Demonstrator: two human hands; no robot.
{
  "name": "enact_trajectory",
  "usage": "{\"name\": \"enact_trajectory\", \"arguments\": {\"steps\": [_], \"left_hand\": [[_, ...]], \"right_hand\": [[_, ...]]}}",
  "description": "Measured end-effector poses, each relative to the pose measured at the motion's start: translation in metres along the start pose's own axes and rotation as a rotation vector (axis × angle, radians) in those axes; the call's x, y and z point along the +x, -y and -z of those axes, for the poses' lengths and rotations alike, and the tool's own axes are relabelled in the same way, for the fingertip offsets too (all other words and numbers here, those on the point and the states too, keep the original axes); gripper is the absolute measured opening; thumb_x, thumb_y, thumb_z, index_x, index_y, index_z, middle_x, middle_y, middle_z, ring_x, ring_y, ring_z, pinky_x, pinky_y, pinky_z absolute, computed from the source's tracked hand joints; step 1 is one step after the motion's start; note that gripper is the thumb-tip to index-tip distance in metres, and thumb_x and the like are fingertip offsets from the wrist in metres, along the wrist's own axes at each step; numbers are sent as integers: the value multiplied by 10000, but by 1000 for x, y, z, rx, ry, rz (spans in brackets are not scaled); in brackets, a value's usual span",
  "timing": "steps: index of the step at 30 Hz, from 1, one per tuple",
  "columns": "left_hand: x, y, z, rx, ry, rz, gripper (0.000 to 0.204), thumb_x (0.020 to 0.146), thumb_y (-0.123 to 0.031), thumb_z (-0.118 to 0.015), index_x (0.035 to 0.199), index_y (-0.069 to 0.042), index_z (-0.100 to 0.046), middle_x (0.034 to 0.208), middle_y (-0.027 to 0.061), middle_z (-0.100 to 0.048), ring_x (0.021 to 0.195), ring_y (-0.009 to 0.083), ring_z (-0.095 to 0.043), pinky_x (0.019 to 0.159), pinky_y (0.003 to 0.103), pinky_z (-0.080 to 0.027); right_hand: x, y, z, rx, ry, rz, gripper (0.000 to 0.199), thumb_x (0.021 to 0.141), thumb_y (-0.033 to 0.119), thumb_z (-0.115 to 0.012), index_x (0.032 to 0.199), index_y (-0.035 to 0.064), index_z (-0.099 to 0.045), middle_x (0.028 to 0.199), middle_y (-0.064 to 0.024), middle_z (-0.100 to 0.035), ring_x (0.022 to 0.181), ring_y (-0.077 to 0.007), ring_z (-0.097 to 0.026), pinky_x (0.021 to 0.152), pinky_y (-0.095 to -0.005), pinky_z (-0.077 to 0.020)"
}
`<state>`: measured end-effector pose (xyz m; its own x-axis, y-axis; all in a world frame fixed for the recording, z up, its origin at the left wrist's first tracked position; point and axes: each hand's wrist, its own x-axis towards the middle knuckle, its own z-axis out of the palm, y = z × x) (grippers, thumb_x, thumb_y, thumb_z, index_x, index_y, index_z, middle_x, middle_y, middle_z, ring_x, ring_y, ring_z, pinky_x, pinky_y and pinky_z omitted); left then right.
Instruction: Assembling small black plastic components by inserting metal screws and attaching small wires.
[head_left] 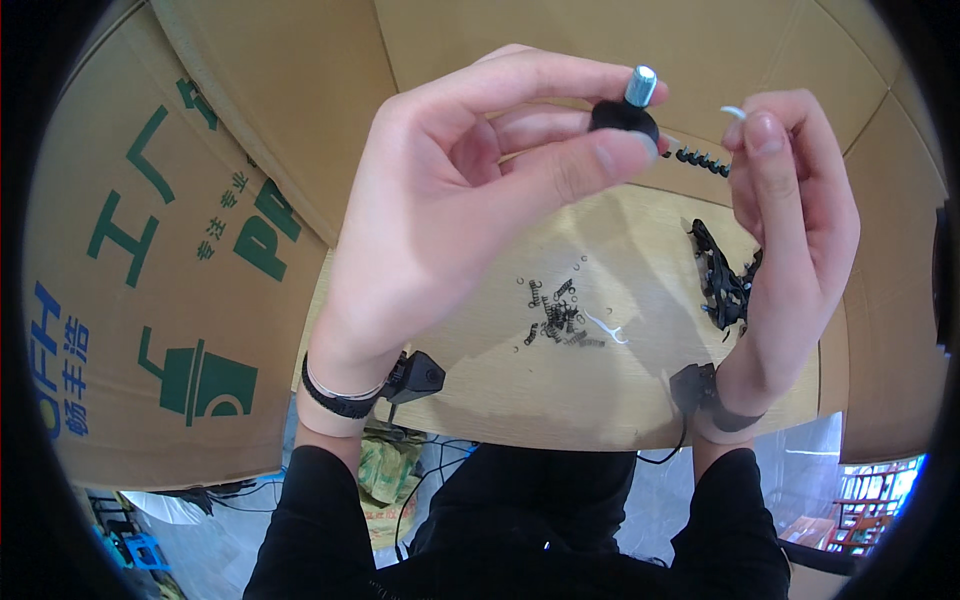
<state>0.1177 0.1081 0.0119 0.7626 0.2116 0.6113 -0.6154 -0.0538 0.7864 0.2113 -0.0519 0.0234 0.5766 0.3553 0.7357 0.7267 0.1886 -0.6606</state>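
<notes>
Raised over the far part of the table, my left hand (470, 170) is closed on a black round part with a silver metal shaft (641, 88) pointing up. Thumb and fingertips grip the black base. To the right, my right hand (795, 180) pinches a small white curved piece (733, 112) between thumb and forefinger, with its tip sticking out. The two hands are apart. Below them on the table lies a loose pile of small dark springs and rings (560, 312). A white forked strip (606, 328) rests at the pile's right side.
Several small black round parts stand in a row (703, 161) behind my right hand. A heap of black parts (720, 280) lies beside my right forearm. Cardboard walls (200, 250) enclose the wooden table (480, 390). Small black devices (415, 377) are strapped at both wrists; cables hang below.
</notes>
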Motion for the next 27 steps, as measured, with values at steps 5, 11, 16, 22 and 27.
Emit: {"name": "enact_trajectory", "arguments": {"steps": [5, 11, 16, 22, 27], "left_hand": [[-4, -1, -6, -95, 7, 12, 287, 859, 11, -649, 1135, 70, -594, 1136, 204, -645, 994, 240, -669, 859, 311, -546], [-3, -1, -6, -45, 15, -31, 293, 846, 36, -647, 1131, 77, -589, 1084, 213, -665, 974, 225, -673, 881, 313, -547], [-2, 0, -9, -74, 34, -43, 297, 846, 43, -641, 1135, 82, -588, 1082, 224, -664, 957, 221, -679, 874, 312, -552], [-5, -2, -6, -47, 6, -38, 295, 834, 47, -650, 1122, 85, -600, 1066, 221, -670, 945, 213, -682, 849, 300, -556], [-4, -5, -9, -41, 11, -13, 304, 827, 49, -657, 1125, 82, -605, 1056, 212, -676, 942, 209, -683, 849, 295, -554]], "right_hand": [[-14, 14, -15, 24, 48, -80, 188, 969, 166, -505, 860, 20, -552, 694, 32, -468, 548, -1, -354, 497, -162, -237], [-17, 15, -18, 5, 31, -101, 200, 971, 164, -491, 834, 26, -538, 678, 28, -449, 543, -15, -364, 488, -170, -257], [-18, 15, -17, 45, -8, -62, 207, 979, 174, -485, 851, 21, -541, 664, 27, -443, 541, -18, -363, 504, -172, -257], [-19, 13, -22, 26, 16, -34, 207, 980, 169, -479, 844, 24, -536, 652, 36, -420, 551, -16, -360, 513, -173, -253], [-20, 14, -21, 37, -3, -37, 201, 980, 160, -487, 837, 26, -532, 648, 43, -414, 557, -12, -350, 517, -176, -243]]}}
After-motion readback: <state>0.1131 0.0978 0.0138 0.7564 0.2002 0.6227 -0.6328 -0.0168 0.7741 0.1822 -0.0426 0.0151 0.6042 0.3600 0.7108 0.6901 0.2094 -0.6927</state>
